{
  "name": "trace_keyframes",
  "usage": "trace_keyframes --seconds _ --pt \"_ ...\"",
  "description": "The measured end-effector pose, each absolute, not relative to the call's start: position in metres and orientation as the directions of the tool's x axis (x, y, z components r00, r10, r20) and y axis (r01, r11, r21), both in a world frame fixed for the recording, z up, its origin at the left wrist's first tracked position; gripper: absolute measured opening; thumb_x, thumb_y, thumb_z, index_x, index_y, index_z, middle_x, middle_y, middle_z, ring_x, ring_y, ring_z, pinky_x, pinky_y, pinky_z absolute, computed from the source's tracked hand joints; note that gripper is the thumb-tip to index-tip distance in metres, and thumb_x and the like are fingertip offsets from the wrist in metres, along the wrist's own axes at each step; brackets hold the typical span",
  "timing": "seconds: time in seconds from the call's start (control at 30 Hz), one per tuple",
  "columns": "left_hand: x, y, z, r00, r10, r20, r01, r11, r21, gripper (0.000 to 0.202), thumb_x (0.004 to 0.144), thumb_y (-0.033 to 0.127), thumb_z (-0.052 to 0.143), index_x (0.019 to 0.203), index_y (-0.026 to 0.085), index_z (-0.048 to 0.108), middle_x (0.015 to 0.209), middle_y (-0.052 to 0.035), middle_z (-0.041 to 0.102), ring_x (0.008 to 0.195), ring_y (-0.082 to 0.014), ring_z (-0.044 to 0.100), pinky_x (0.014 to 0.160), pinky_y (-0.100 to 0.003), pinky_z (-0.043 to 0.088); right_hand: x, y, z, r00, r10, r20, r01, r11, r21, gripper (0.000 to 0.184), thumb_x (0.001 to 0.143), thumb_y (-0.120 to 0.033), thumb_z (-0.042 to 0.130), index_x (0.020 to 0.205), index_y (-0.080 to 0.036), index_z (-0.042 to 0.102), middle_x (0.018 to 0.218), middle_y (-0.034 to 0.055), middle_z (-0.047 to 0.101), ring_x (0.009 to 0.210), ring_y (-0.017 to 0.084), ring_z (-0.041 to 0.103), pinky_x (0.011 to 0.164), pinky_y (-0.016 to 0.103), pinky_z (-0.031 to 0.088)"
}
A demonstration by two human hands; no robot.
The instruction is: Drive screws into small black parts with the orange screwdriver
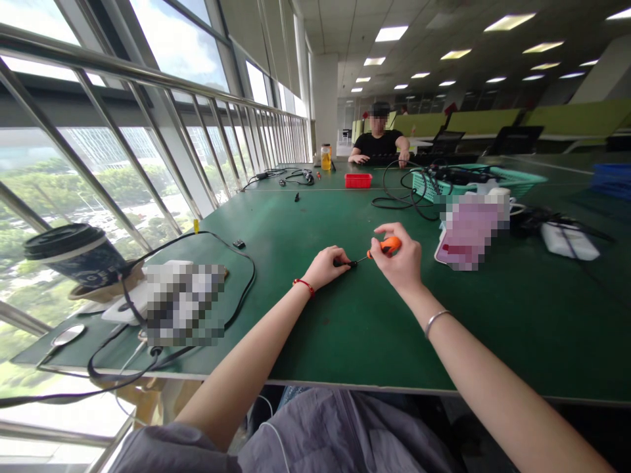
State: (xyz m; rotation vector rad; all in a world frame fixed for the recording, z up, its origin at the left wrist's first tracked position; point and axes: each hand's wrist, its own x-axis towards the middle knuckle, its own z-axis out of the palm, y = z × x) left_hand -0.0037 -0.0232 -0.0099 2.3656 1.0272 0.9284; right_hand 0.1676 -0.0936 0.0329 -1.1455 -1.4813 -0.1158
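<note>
My right hand point(400, 261) is closed around the orange handle of a small screwdriver point(386, 246), whose thin shaft points left. My left hand point(326, 266) is closed on a small black part point(351, 264) where the screwdriver tip meets it. Both hands rest low over the green table point(345, 328), near its middle. A red string is on my left wrist and a silver bangle on my right.
A paper coffee cup point(73, 257) and black cables point(236, 263) lie at the left. A small black piece point(239, 244), a red box point(358, 180), a teal basket point(434, 184) with cables and a white power strip point(569, 241) lie further off. Another person point(379, 141) sits at the far end.
</note>
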Motion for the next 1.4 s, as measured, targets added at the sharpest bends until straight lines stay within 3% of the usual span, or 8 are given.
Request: trace_keyframes --seconds 0.2,0.33,0.47,0.63,0.73,0.93,1.17,1.4 --pt "-0.0038 -0.0225 -0.0109 0.507 0.756 0.413 0.48 -0.646 0.593 0.004 0.071 0.014 0.065 0.069 0.015 0.062 0.075 -0.001 0.06 0.072 -0.0127 0.057 0.073 -0.027 0.05 0.171 -0.0914 0.0314 0.159 0.521 0.839 0.734 0.506 -0.453 0.028 0.072 -0.029 0.056 0.099 -0.02 0.053 0.066 -0.0022 0.06 0.051 0.014 0.055 0.055 0.025 0.043" --pt "-0.0046 -0.0212 -0.0126 0.504 0.761 0.409 0.471 -0.639 0.609 0.005 0.072 0.015 0.065 0.069 0.015 0.061 0.077 -0.0016 0.06 0.071 -0.0126 0.058 0.073 -0.027 0.05 0.1725 -0.0918 0.0347 0.163 0.507 0.846 0.812 0.418 -0.407 0.022 0.077 -0.039 0.056 0.089 -0.021 0.058 0.055 -0.0035 0.056 0.048 0.014 0.054 0.051 0.024 0.038" --pt "-0.0045 -0.021 -0.0131 0.501 0.76 0.413 0.465 -0.639 0.612 0.006 0.072 0.016 0.065 0.069 0.014 0.06 0.078 -0.0021 0.06 0.071 -0.013 0.058 0.073 -0.027 0.05 0.1733 -0.0936 0.0387 0.187 0.519 0.834 0.797 0.415 -0.438 0.032 0.082 -0.05 0.052 0.075 -0.02 0.061 0.049 -0.0026 0.052 0.044 0.012 0.049 0.047 0.023 0.032" --pt "-0.0038 -0.023 -0.0111 0.497 0.766 0.408 0.47 -0.632 0.616 0.006 0.072 0.016 0.064 0.069 0.015 0.059 0.077 -0.0018 0.06 0.071 -0.013 0.058 0.072 -0.027 0.05 0.1747 -0.0943 0.0379 0.185 0.52 0.834 0.735 0.489 -0.469 0.019 0.079 -0.037 0.053 0.089 -0.022 0.059 0.056 -0.0034 0.055 0.047 0.013 0.049 0.051 0.024 0.037" --pt "-0.0039 -0.0236 -0.0103 0.496 0.768 0.404 0.471 -0.629 0.618 0.006 0.072 0.016 0.064 0.069 0.014 0.059 0.077 -0.0018 0.06 0.07 -0.013 0.058 0.071 -0.027 0.05 0.1756 -0.0937 0.0364 0.162 0.486 0.859 0.709 0.548 -0.443 0.025 0.074 -0.028 0.053 0.098 -0.022 0.052 0.061 -0.0039 0.056 0.051 0.014 0.051 0.056 0.027 0.042" --pt "-0.0038 -0.0228 -0.0114 0.498 0.768 0.402 0.469 -0.629 0.621 0.006 0.073 0.017 0.064 0.07 0.014 0.059 0.077 -0.0019 0.06 0.071 -0.0127 0.058 0.071 -0.027 0.049 0.1736 -0.0953 0.0383 0.191 0.532 0.825 0.709 0.506 -0.491 0.014 0.074 -0.035 0.056 0.081 -0.023 0.052 0.053 -0.0046 0.052 0.048 0.013 0.048 0.052 0.027 0.039" --pt "-0.0036 -0.0222 -0.0122 0.496 0.767 0.406 0.459 -0.629 0.627 0.006 0.073 0.015 0.064 0.069 0.014 0.058 0.075 -0.0009 0.059 0.069 -0.0115 0.057 0.07 -0.025 0.049 0.1739 -0.0959 0.0378 0.111 0.478 0.872 0.658 0.622 -0.425 0.027 0.07 -0.027 0.053 0.096 -0.021 0.05 0.061 -0.0041 0.052 0.051 0.014 0.048 0.058 0.029 0.042" --pt "-0.0045 -0.0212 -0.0133 0.501 0.764 0.406 0.454 -0.632 0.629 0.006 0.072 0.017 0.064 0.07 0.014 0.059 0.077 -0.0016 0.06 0.07 -0.0124 0.057 0.07 -0.026 0.049 0.1721 -0.0967 0.038 0.155 0.522 0.839 0.694 0.547 -0.468 0.014 0.075 -0.035 0.056 0.082 -0.022 0.054 0.053 -0.0046 0.05 0.049 0.014 0.047 0.055 0.028 0.04"
